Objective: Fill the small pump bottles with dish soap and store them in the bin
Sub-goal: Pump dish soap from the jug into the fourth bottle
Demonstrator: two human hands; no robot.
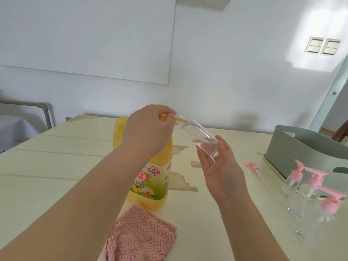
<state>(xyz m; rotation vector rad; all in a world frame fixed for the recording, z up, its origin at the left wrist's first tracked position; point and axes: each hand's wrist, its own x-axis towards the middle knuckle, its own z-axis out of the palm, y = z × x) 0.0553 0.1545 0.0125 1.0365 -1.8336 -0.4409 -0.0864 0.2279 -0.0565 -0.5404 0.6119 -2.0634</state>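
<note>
Pink cloth [139, 234] nearest, lying on the tabletop [56, 166] against the dish soap jug [152, 181].

Left hand [148, 129]: fingers curled over the jug's yellow pump head [183, 120].

Right hand [220, 166]: fingers near straight, cradling the base of a clear small bottle [199, 136], which is tilted with its mouth at the nozzle.

The bottle looks light, thin-walled and likely slick once soapy. A better hold would be round its mid-body.

Its loose pink pump [253, 167] lies beside the green bin [301, 147]. Three capped bottles [310, 194] stand in front of it.
</note>
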